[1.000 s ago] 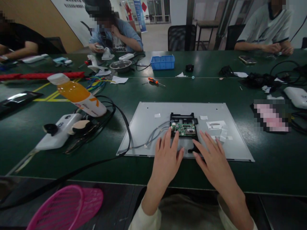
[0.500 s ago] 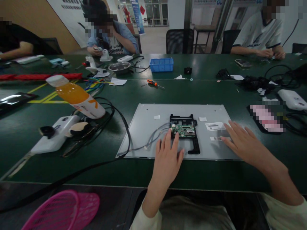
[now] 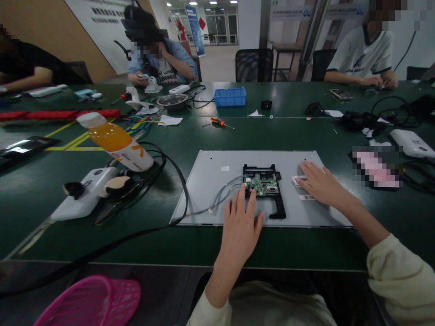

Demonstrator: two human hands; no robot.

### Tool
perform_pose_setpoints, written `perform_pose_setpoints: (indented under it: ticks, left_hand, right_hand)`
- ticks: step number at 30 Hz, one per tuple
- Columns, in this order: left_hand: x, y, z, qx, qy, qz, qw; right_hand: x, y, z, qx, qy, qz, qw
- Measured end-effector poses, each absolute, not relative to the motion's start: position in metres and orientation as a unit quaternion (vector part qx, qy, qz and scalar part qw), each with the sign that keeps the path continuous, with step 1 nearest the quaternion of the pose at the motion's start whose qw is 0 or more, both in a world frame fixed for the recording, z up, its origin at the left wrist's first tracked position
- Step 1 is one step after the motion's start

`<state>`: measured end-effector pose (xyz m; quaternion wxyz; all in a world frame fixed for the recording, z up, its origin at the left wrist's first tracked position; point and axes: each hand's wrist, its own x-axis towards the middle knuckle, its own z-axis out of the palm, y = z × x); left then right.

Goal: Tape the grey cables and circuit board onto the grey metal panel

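Observation:
A flat light-grey panel [image 3: 204, 181] lies on the green table. On it sits a black plastic frame [image 3: 280, 206] with a green circuit board [image 3: 260, 186] in its upper part. Thin grey cables [image 3: 222, 193] run leftward from the board. My left hand [image 3: 242, 222] is open, with its fingertips at the board's lower left edge. My right hand [image 3: 322, 183] rests open on the panel's right side, fingers stretched out. It partly covers a white printed label [image 3: 296, 181], and a smaller label strip [image 3: 306, 198] shows below it. A white paper piece [image 3: 224, 169] lies left of the frame.
To the left, an orange drink bottle [image 3: 117, 145] leans beside a white device [image 3: 84, 194] and a long black cable [image 3: 185, 194]. Beyond the panel are an orange-black screwdriver [image 3: 222, 122] and a blue basket [image 3: 229, 97]. A pink phone [image 3: 375, 167] lies right. Other people sit around the table.
My right hand has slid forward and left over the printed label. A small white piece right of the frame no longer shows. My left hand stays by the board. The view has shifted slightly.

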<state>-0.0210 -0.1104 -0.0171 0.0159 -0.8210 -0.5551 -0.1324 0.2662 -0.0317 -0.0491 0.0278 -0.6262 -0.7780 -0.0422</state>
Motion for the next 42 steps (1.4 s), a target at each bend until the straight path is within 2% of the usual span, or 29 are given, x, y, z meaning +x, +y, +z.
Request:
perform_pose_setpoints:
  ticks: [5,10,14,18,29,42]
  left_hand:
    - [-0.038,-0.095,0.013,-0.825,-0.544,-0.153,0.007]
    - [-0.067,-0.015,0.045,-0.831,-0.534,-0.155,-0.017]
    - [-0.088,0.062,0.035,-0.827,-0.545,-0.127,-0.062]
    - [-0.107,0.099,0.011,-0.838,-0.519,-0.137,-0.103]
    - [-0.134,0.087,0.0,-0.867,-0.4,-0.164,-0.249]
    - [-0.125,0.082,-0.008,-0.819,-0.455,-0.235,-0.257]
  right_hand:
    - [0.275,-0.025,-0.053,-0.642,-0.763,-0.055,0.048]
    - [0.272,-0.022,-0.053,-0.635,-0.766,-0.076,0.071]
    - [0.27,-0.025,-0.056,-0.623,-0.776,-0.063,0.075]
    - [0.272,-0.023,-0.063,-0.617,-0.781,-0.042,0.086]
    - [0.276,-0.02,-0.067,-0.606,-0.788,-0.025,0.102]
    - [0.293,-0.01,-0.076,-0.648,-0.75,-0.032,0.123]
